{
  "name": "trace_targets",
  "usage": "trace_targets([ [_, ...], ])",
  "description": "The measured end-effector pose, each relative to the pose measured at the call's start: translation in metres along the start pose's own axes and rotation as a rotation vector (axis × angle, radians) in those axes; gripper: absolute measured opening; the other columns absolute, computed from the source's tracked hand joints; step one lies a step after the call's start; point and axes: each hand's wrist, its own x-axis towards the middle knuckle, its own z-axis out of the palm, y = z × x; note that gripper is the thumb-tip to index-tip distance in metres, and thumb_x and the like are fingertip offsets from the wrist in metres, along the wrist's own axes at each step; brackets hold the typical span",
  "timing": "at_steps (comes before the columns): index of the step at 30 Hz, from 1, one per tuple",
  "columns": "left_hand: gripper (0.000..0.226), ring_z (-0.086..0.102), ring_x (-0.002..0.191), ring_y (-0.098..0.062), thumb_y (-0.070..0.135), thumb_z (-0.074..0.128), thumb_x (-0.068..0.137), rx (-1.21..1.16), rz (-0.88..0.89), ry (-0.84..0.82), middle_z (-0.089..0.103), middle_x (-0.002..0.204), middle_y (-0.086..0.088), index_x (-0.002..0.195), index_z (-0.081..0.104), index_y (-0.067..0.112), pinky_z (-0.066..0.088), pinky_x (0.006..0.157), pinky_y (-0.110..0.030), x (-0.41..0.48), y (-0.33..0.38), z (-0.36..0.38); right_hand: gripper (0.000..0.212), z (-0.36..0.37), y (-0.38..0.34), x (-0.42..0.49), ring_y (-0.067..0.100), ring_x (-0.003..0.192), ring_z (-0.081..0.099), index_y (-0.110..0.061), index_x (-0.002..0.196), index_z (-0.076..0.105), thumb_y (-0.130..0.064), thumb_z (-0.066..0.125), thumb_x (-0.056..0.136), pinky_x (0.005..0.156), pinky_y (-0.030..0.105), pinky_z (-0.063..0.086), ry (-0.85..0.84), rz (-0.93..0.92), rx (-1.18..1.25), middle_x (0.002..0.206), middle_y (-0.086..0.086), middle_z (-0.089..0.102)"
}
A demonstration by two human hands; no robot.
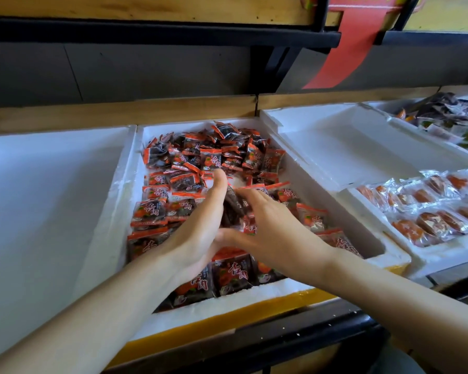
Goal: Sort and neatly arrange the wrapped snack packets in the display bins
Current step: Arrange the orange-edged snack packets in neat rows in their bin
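Packets (pixel 231 209) between left hand (pixel 197 233), right hand (pixel 270 233) (bin (pixel 119 184) middle)

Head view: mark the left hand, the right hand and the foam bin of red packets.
left hand (pixel 200 233), head view, back of the hand.
right hand (pixel 270 225), head view, back of the hand.
foam bin (pixel 119 195), head view, left wall.

packets (pixel 157 211) in middle bin (pixel 343 203), between two bins.
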Motion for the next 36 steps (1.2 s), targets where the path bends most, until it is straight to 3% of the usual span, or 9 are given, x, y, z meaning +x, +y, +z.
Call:
trace_targets([
  [5, 0.019, 0.066, 0.090, 0.001, 0.031, 0.043, 0.103, 0.172, -0.118, -0.021, 0.068, 0.104, 0.006, 0.115, 0.056, 0.027, 0.055, 0.082, -0.024, -0.017, 0.013, -0.001, 0.016, -0.005, 0.005, 0.009, 0.018, 0.068, 0.058, -0.010, 0.102, 0.063, -0.017, 0.057, 0.090, 0.064, 0.026, 0.046, 0.074, 0.067, 0.173, 0.085, 0.009, 0.068],
  [8, 0.020, 0.063, 0.109, -0.008, 0.020, 0.048, 0.101, 0.210, -0.058, -0.053, 0.069, 0.114, 0.011, 0.115, 0.060, 0.029, 0.047, 0.102, -0.045, -0.022, 0.012, -0.021, 0.007, -0.019, 0.008, 0.012, 0.034, 0.080, 0.067, -0.009, 0.091, 0.066, -0.014, 0.063, 0.087, 0.081, 0.050, 0.054, 0.011, 0.211, 0.404, 0.084, 0.011, 0.072],
  [10, 0.022, 0.064, 0.112, -0.017, 0.017, 0.049, 0.100, 0.184, -0.035, -0.037, 0.068, 0.119, 0.007, 0.115, 0.061, 0.027, 0.054, 0.093, -0.046, -0.024, 0.019, -0.024, 0.007, -0.026, 0.008, 0.014, 0.032, 0.088, 0.067, -0.015, 0.090, 0.068, -0.020, 0.065, 0.086, 0.088, 0.052, 0.050, -0.044, 0.243, 0.429, 0.084, 0.004, 0.074],
  [16, 0.022, 0.070, 0.099, -0.015, 0.015, 0.050, 0.100, 0.174, 0.013, 0.008, 0.066, 0.121, -0.002, 0.119, 0.058, 0.022, 0.060, 0.070, -0.032, -0.027, 0.025, -0.035, 0.018, -0.018, 0.013, 0.019, 0.035, 0.081, 0.064, -0.025, 0.074, 0.075, -0.029, 0.063, 0.087, 0.079, 0.040, 0.052, -0.201, 0.222, 0.367, 0.094, 0.025, 0.068],
  [19, 0.020, 0.070, 0.097, -0.019, 0.015, 0.049, 0.100, 0.183, 0.018, 0.043, 0.063, 0.120, -0.008, 0.117, 0.060, 0.020, 0.061, 0.072, -0.035, -0.027, 0.027, -0.040, 0.008, -0.009, 0.013, 0.022, 0.029, 0.087, 0.069, -0.016, 0.089, 0.072, -0.019, 0.068, 0.083, 0.087, 0.043, 0.054, -0.288, 0.237, 0.415, 0.090, 0.011, 0.073],
  [24, 0.020, 0.073, 0.092, -0.021, 0.011, 0.048, 0.101, 0.138, 0.006, 0.064, 0.069, 0.114, -0.006, 0.114, 0.062, 0.017, 0.062, 0.069, -0.038, -0.028, 0.029, -0.048, 0.018, 0.005, 0.014, 0.023, 0.014, 0.063, 0.061, -0.014, 0.087, 0.068, -0.031, 0.066, 0.085, 0.060, 0.027, 0.046, -0.372, 0.124, 0.178, 0.071, 0.003, 0.068],
  [27, 0.019, 0.073, 0.091, -0.025, 0.008, 0.048, 0.100, 0.103, -0.015, 0.070, 0.071, 0.109, -0.011, 0.110, 0.064, 0.014, 0.062, 0.066, -0.040, -0.029, 0.028, -0.051, 0.025, 0.009, 0.017, 0.021, 0.018, 0.065, 0.058, -0.016, 0.085, 0.069, -0.040, 0.061, 0.087, 0.063, 0.033, 0.047, -0.358, 0.079, 0.077, 0.079, 0.009, 0.068],
  [31, 0.022, 0.073, 0.085, -0.030, -0.004, 0.045, 0.095, 0.013, -0.049, 0.063, 0.072, 0.101, -0.019, 0.109, 0.060, 0.005, 0.059, 0.059, -0.039, -0.028, 0.026, -0.051, 0.015, 0.012, 0.023, 0.018, 0.005, 0.089, 0.060, -0.025, 0.097, 0.067, -0.035, 0.063, 0.087, 0.073, 0.013, 0.046, -0.324, 0.019, -0.075, 0.091, -0.016, 0.063],
  [36, 0.019, 0.073, 0.085, -0.028, 0.002, 0.048, 0.098, 0.062, -0.038, -0.006, 0.068, 0.108, -0.018, 0.114, 0.057, 0.007, 0.059, 0.060, -0.036, -0.031, 0.021, -0.051, 0.021, 0.008, 0.023, 0.015, -0.001, 0.086, 0.049, -0.021, 0.104, 0.070, -0.033, 0.061, 0.089, 0.071, 0.000, 0.036, -0.281, -0.104, -0.212, 0.096, -0.013, 0.061],
])
